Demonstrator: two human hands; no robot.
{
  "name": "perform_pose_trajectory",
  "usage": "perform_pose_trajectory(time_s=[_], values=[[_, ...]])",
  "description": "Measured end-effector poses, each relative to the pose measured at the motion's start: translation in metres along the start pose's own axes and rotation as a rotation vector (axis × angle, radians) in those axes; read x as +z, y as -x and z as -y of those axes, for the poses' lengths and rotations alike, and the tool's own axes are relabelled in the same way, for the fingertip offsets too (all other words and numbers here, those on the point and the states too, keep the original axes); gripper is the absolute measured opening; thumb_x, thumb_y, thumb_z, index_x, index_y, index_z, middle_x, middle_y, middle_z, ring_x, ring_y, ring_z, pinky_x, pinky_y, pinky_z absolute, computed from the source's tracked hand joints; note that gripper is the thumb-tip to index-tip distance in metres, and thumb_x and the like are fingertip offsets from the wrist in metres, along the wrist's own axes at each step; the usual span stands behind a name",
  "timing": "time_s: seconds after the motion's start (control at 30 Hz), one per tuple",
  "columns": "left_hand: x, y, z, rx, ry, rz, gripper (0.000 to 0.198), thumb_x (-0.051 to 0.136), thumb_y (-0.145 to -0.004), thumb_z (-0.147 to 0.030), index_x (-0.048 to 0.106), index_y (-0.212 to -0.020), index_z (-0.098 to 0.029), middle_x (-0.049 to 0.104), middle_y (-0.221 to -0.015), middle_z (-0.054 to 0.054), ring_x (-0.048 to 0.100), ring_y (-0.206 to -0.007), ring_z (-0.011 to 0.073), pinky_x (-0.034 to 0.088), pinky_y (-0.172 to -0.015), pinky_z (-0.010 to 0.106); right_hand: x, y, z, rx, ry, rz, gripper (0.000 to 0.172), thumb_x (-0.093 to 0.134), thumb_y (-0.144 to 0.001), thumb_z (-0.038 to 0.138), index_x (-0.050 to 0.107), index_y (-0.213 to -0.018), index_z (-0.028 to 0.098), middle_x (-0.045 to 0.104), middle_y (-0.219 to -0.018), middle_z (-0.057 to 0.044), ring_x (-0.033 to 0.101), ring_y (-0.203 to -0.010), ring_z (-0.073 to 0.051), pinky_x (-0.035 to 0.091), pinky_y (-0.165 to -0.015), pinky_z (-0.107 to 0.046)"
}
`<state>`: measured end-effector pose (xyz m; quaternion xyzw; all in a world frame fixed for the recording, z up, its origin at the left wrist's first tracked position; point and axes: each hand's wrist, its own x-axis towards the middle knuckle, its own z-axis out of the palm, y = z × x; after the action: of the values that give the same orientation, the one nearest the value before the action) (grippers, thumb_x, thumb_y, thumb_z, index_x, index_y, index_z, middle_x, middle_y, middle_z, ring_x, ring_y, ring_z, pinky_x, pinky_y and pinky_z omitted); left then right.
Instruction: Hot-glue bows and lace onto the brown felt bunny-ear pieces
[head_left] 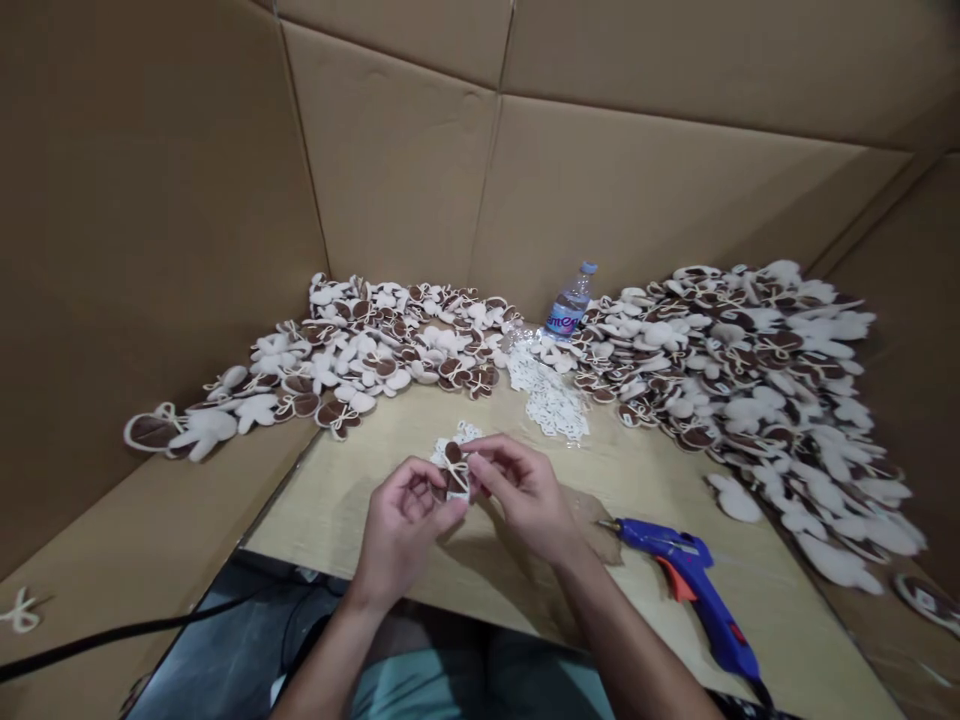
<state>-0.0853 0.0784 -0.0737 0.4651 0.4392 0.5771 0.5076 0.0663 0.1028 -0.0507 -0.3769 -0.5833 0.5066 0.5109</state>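
My left hand [401,520] and my right hand [521,492] meet over the cardboard work surface [360,500]. Between their fingertips they pinch a small white and brown felt ornament [454,470] with a thin string bow. Both hands have fingers curled round it. A small white lace piece [469,432] lies on the surface just behind the ornament.
A blue glue gun [690,580] lies to the right of my hands, its nozzle toward them. Heaps of felt ornaments lie at the left [360,355] and at the right [757,380]. A water bottle [570,305] and a pile of white lace pieces [551,400] sit between them. Cardboard walls [150,200] surround all.
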Motion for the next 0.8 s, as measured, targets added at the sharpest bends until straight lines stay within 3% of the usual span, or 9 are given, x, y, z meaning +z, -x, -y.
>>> perform_pose_trajectory(time_s=[0.1, 0.33, 0.53, 0.8], values=[[0.002, -0.002, -0.002, -0.036, -0.032, 0.009, 0.03, 0.082, -0.062, -0.017, 0.053, -0.071, -0.019, 0.058, -0.066, -0.005, 0.055, -0.059, 0.0104, 0.042, -0.055, 0.018, 0.001, 0.001, -0.004, 0.015, 0.028, 0.0, 0.019, 0.068, -0.085, 0.036, 0.071, -0.092, 0.018, 0.068, -0.072, -0.001, 0.062, -0.064, -0.013, 0.051, -0.06, -0.024], [0.001, -0.002, 0.001, -0.076, -0.045, 0.025, 0.034, 0.082, -0.067, -0.023, 0.048, -0.066, -0.018, 0.047, -0.059, -0.008, 0.045, -0.054, 0.0076, 0.037, -0.053, 0.017, 0.0, 0.001, -0.011, -0.006, 0.14, 0.037, 0.013, 0.061, -0.087, 0.026, 0.072, -0.091, 0.02, 0.067, -0.073, 0.0, 0.058, -0.062, -0.012, 0.045, -0.057, -0.023], [0.001, -0.002, -0.003, -0.113, -0.048, 0.042, 0.032, 0.084, -0.058, -0.018, 0.053, -0.066, -0.018, 0.058, -0.061, -0.005, 0.056, -0.061, 0.0116, 0.045, -0.058, 0.02, -0.001, -0.001, -0.012, 0.015, 0.212, 0.017, 0.015, 0.057, -0.086, 0.022, 0.071, -0.088, 0.019, 0.067, -0.071, 0.0, 0.056, -0.061, -0.012, 0.042, -0.056, -0.022], [0.0, -0.002, -0.003, -0.132, -0.051, 0.041, 0.024, 0.081, -0.062, -0.017, 0.057, -0.062, -0.017, 0.061, -0.058, -0.004, 0.058, -0.059, 0.0113, 0.045, -0.059, 0.02, -0.001, 0.0, -0.013, 0.001, 0.223, 0.042, 0.017, 0.053, -0.086, 0.019, 0.07, -0.086, 0.019, 0.071, -0.081, -0.001, 0.061, -0.071, -0.014, 0.045, -0.065, -0.025]])
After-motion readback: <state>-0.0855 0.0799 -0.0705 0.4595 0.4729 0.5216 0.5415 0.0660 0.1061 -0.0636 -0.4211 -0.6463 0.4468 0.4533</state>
